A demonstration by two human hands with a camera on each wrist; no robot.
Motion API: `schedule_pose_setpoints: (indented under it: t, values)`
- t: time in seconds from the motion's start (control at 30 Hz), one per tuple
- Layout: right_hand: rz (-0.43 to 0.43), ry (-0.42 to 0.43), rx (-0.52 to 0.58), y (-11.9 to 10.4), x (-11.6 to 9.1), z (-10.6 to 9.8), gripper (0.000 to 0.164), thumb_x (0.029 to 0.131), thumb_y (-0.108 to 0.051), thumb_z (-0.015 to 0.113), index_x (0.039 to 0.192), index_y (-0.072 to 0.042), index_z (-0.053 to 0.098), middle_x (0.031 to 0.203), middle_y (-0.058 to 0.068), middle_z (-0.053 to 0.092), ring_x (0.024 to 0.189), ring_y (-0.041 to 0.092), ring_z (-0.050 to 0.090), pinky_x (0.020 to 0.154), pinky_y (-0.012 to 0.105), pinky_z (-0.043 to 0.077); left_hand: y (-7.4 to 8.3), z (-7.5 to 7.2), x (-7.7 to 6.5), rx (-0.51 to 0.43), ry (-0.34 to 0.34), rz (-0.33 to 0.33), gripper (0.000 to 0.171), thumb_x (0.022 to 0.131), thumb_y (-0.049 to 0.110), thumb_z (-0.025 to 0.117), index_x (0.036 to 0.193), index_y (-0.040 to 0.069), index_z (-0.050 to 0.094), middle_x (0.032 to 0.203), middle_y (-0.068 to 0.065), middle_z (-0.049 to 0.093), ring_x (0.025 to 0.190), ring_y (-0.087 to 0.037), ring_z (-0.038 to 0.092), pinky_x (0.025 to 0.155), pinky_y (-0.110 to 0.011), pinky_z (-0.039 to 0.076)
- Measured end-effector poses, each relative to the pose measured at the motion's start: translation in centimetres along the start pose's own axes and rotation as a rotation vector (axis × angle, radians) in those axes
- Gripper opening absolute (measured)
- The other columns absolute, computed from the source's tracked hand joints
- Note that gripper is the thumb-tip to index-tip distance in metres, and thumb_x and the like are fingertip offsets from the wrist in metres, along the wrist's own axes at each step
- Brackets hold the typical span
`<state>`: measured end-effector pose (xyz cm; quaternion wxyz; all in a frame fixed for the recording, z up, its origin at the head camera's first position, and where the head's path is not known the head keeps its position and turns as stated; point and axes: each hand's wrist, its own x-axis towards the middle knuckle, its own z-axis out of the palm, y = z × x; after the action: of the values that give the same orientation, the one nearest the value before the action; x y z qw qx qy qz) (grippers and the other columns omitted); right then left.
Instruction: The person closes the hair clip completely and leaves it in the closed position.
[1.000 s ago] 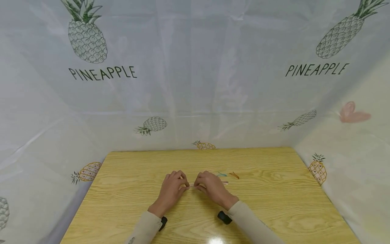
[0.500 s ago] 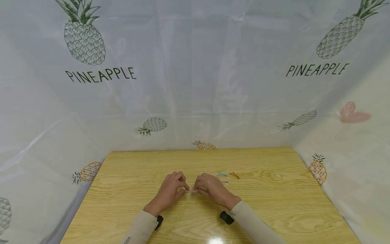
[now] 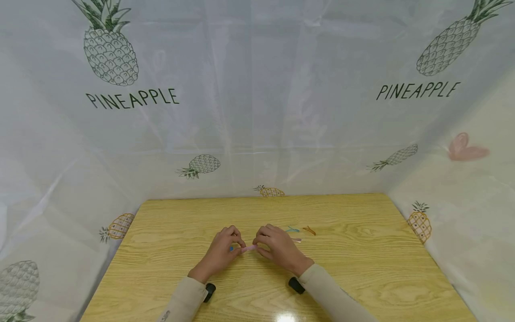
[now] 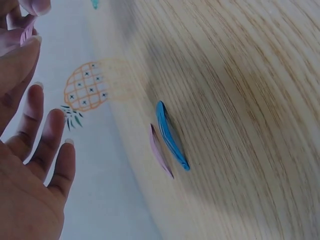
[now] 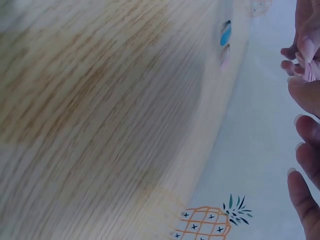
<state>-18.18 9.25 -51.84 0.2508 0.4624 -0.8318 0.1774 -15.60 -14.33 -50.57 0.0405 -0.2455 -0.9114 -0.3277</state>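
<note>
Because the pink clip (image 3: 249, 248) is so slim, the left hand (image 3: 220, 247) and the right hand (image 3: 277, 246) are pinching it from opposite ends between thumb and fingertips, most likely for steadiness and fine control; in the wrist views the other fingers are fanning loosely out of the way. It is sitting between them, apparently just off the worktop (image 3: 354, 259), though whether it is snapped or sprung cannot be told. Near the left hand, a blue clip (image 4: 172, 137) and a second pink clip (image 4: 160, 152) are lying just beside each other, roughly parallel, perhaps set as a pair. Beyond the right hand, a teal clip (image 3: 292, 230), an orange clip (image 3: 309, 230) and a partly hidden pinkish clip (image 3: 297, 240) are resting in a loose group, seemingly placed aside to leave room. Underneath, yellowish wood grain is running across the surface, and a bright glare (image 3: 285, 318) is shining near the viewer. Around the far, left and right sides, a creased whitish sheet (image 3: 253, 112) printed with pineapples is hanging.
</note>
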Motion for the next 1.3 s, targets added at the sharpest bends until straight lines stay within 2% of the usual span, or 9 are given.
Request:
schedule_pose_setpoints:
  t: [0.2,0.3,0.37,0.47,0.6,0.7,0.87,1.07,1.3]
  values:
    - [-0.039,0.023,-0.057,0.1,0.5,0.5,0.021,0.081,-0.020,0.095,0.093,-0.018,0.078,0.098,-0.006,0.067,0.088,0.010,0.062,0.081,0.024,0.055,-0.4,-0.3,0.1,-0.088,-0.042,-0.052,0.008,0.095,0.006,0.079,0.089,0.012,0.078,0.103,0.006,0.058,0.097,-0.020,0.053,0.091,-0.049,0.044]
    - [-0.039,0.017,-0.082,0.2,0.7,0.8,0.018,0.083,-0.021,0.094,0.092,-0.019,0.079,0.098,-0.006,0.067,0.089,0.010,0.062,0.081,0.024,0.055,-0.6,-0.4,0.1,-0.071,-0.029,-0.055,0.009,0.093,0.007,0.081,0.089,0.013,0.078,0.103,0.004,0.059,0.098,-0.021,0.054,0.092,-0.053,0.046]
    - [-0.031,0.007,-0.096,0.2,0.8,1.1,0.017,0.084,-0.022,0.093,0.092,-0.019,0.079,0.098,-0.007,0.068,0.089,0.010,0.062,0.081,0.024,0.056,-0.7,-0.3,0.1,-0.029,-0.006,-0.047,0.007,0.092,0.009,0.083,0.089,0.014,0.079,0.103,0.003,0.061,0.097,-0.022,0.055,0.091,-0.055,0.047]
    - [-0.005,-0.011,-0.098,0.2,1.0,1.5,0.015,0.085,-0.022,0.093,0.093,-0.019,0.080,0.098,-0.007,0.068,0.089,0.010,0.062,0.082,0.025,0.056,-0.9,-0.1,0.1,0.087,0.051,-0.019,0.010,0.088,0.010,0.087,0.091,0.015,0.080,0.103,0.002,0.062,0.095,-0.021,0.056,0.090,-0.054,0.048]
    - [0.063,-0.057,-0.059,0.0,1.6,1.9,0.013,0.086,-0.020,0.091,0.093,-0.018,0.080,0.098,-0.006,0.068,0.088,0.011,0.062,0.082,0.026,0.056,-1.3,0.2,0.3,0.243,0.126,0.044,0.015,0.083,0.012,0.091,0.090,0.017,0.080,0.101,0.002,0.061,0.092,-0.019,0.055,0.087,-0.045,0.046]
    - [0.123,-0.112,-0.038,-0.1,1.9,2.2,0.011,0.089,-0.021,0.089,0.095,-0.018,0.081,0.098,-0.006,0.068,0.089,0.011,0.062,0.081,0.027,0.056,-1.7,0.3,0.4,0.312,0.151,0.082,0.014,0.082,0.015,0.092,0.088,0.018,0.080,0.100,0.003,0.060,0.091,-0.018,0.054,0.085,-0.041,0.045]
    - [0.196,-0.180,-0.015,-0.1,2.4,2.7,0.009,0.092,-0.024,0.086,0.098,-0.019,0.081,0.099,-0.006,0.068,0.091,0.012,0.063,0.082,0.028,0.057,-2.3,0.2,0.7,0.389,0.143,0.101,0.013,0.083,0.017,0.092,0.088,0.020,0.080,0.102,0.003,0.061,0.094,-0.018,0.055,0.088,-0.041,0.047]
    - [0.256,-0.225,0.013,0.2,3.0,3.3,0.008,0.094,-0.023,0.084,0.099,-0.018,0.082,0.100,-0.005,0.070,0.090,0.012,0.062,0.080,0.026,0.057,-2.9,0.4,1.5,0.430,0.116,0.109,0.014,0.083,0.016,0.092,0.087,0.020,0.080,0.103,0.003,0.063,0.095,-0.019,0.055,0.090,-0.042,0.048]
    - [0.297,-0.275,0.004,0.6,3.3,4.1,0.008,0.093,-0.022,0.085,0.099,-0.017,0.083,0.100,-0.004,0.070,0.090,0.013,0.063,0.081,0.027,0.057,-3.6,0.9,2.5,0.473,0.061,0.080,0.009,0.087,0.019,0.090,0.089,0.021,0.081,0.104,0.003,0.063,0.097,-0.020,0.055,0.090,-0.040,0.048]
